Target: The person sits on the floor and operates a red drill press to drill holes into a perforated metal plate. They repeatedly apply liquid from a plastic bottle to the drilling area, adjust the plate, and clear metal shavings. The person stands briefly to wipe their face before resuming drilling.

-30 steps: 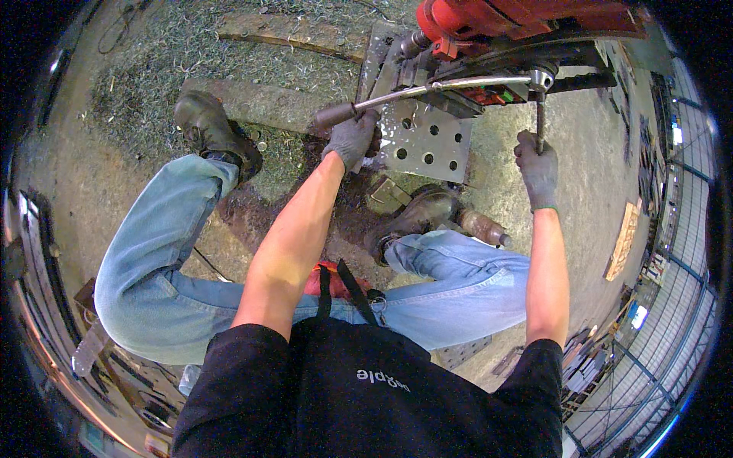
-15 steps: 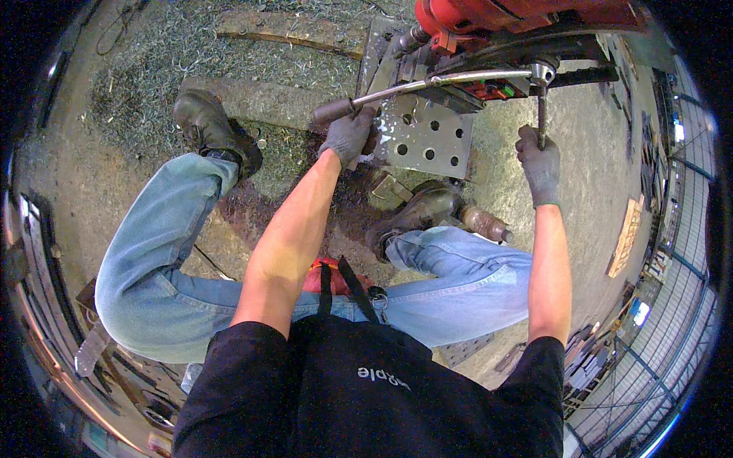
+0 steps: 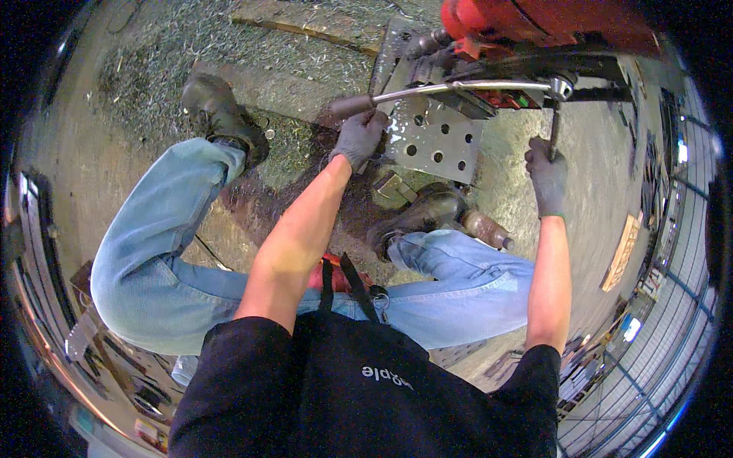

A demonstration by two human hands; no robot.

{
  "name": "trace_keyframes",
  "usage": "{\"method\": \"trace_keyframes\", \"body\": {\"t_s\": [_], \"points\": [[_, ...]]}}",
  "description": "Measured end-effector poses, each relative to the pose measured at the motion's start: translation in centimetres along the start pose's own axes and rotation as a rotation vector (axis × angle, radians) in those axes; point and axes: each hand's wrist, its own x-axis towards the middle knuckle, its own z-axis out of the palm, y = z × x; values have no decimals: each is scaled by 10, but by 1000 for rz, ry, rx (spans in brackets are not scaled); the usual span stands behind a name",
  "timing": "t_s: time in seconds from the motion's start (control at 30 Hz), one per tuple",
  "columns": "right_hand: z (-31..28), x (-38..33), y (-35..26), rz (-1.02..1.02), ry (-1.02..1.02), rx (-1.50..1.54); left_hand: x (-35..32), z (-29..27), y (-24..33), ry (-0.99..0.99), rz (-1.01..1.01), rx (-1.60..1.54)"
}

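Floor: concrete strewn with metal shavings (image 3: 175, 46) was noted beyond both hands.
Left hand (image 3: 359, 137): gloved, closed around the dark grip of the feed lever (image 3: 458, 88).
Lever axis: ran from the left hand across toward the right.
Right hand (image 3: 546, 172): gloved, clenched on the vertical handle (image 3: 554, 130).
Perforated plate (image 3: 437, 140): lay between the hands, nearer the left.

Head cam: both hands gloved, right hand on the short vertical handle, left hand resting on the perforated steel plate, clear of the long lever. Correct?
Not quite. The head view shows the left hand closed on the dark grip of the long lever, beside the perforated steel plate, not resting on it. The rest holds: both hands are gloved, and the right hand grasps the short vertical handle.
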Motion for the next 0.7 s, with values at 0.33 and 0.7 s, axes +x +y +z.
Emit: {"method": "trace_keyframes", "body": {"t_s": [0.33, 0.7], "points": [[1, -11, -8, -36, -14, 152, 1, 3, -20, 1, -141, -95], [-4, -15, -12, -5, -14, 100, -8, -7, -2, -117, -145, -217]]}}
